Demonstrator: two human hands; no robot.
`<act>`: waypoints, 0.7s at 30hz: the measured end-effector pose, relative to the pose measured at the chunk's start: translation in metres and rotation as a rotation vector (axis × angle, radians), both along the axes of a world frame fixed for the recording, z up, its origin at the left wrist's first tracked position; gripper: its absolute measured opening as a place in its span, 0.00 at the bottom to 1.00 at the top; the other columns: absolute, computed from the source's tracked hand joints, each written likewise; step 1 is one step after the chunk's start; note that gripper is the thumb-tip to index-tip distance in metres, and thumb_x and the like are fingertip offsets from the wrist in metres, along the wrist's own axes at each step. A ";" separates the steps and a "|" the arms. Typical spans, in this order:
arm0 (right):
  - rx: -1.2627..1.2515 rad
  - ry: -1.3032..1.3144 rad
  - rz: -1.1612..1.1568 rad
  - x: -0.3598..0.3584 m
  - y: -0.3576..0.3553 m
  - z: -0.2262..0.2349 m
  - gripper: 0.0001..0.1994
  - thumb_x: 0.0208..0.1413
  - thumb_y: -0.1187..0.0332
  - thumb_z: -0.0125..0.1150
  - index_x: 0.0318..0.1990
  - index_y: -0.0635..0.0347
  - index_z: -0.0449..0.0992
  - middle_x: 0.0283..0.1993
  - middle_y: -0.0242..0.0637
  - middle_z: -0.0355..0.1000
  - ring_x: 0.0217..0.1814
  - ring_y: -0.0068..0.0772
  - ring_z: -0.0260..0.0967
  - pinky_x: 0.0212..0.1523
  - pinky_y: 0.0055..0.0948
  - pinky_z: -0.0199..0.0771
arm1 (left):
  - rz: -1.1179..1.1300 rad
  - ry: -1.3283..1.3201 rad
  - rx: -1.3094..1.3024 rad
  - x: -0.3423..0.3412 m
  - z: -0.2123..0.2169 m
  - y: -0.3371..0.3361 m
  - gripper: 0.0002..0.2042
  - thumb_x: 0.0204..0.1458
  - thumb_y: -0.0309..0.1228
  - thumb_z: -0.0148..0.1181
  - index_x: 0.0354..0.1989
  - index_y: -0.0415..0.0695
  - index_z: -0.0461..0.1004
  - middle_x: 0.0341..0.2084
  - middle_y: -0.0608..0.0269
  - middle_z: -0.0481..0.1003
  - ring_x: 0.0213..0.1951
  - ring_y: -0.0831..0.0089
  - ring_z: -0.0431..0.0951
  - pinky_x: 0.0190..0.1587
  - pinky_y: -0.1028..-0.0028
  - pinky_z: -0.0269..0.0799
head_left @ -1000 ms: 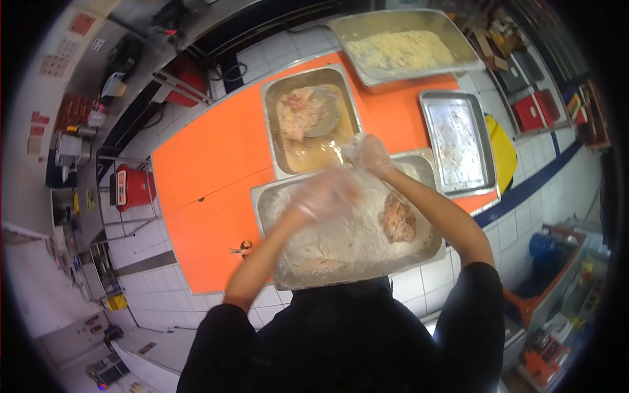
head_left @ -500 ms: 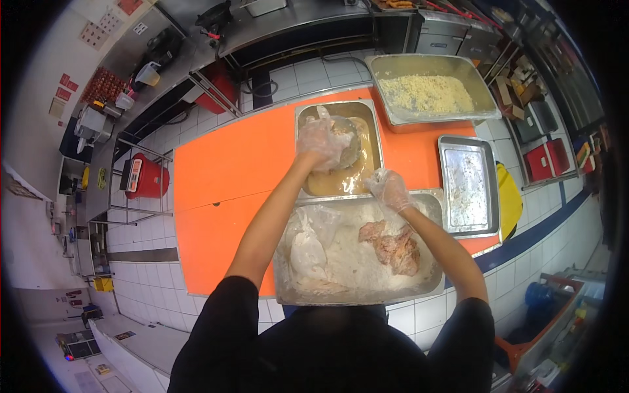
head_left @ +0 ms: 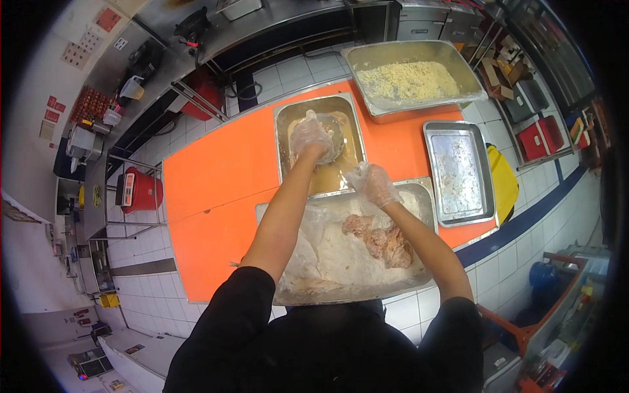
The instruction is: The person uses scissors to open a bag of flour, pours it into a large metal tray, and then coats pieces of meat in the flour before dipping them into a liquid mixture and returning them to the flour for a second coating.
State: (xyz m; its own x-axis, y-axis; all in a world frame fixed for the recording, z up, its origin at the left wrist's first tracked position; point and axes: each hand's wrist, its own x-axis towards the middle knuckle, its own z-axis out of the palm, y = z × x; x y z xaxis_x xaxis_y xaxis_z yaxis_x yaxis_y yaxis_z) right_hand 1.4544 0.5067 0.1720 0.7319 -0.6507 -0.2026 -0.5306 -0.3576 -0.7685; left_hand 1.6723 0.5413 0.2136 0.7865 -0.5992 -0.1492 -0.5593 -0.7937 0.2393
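My left hand [head_left: 310,140], in a clear plastic glove, is inside a deep metal pan [head_left: 283,169] of tan liquid [head_left: 333,180]. It is at the left side of a round, dark-rimmed strainer or bowl [head_left: 337,139] in the liquid. Its fingers look closed; what they grip is hidden. My right hand [head_left: 375,184], gloved and white with flour at the fingertips, hovers by that pan's near right corner, fingers curled together. Below the hands, a wide metal tray [head_left: 427,209] holds white flour [head_left: 337,245], floured raw meat [head_left: 386,242] and a crumpled clear plastic bag [head_left: 298,259].
An orange tabletop [head_left: 216,177] carries the pans. At its far right stands a large container [head_left: 363,98] of pale yellow crumbs [head_left: 409,82]. A shallow metal tray [head_left: 458,173] lies at the right edge, beside something yellow [head_left: 502,183]. A red bucket [head_left: 147,191] stands left of the table.
The view has shifted, so the table and pans sit further left. My left hand has drawn slightly nearer within the pan. My right hand stays near the pan's corner, fingers still curled.
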 end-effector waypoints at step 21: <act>-0.073 -0.023 -0.008 -0.002 -0.004 0.014 0.21 0.53 0.53 0.71 0.34 0.67 0.81 0.33 0.56 0.78 0.38 0.58 0.77 0.39 0.47 0.76 | 0.387 1.460 -0.732 0.086 -0.049 0.016 0.18 0.67 0.39 0.51 0.57 0.39 0.72 0.47 0.47 0.80 0.46 0.54 0.84 0.48 0.47 0.84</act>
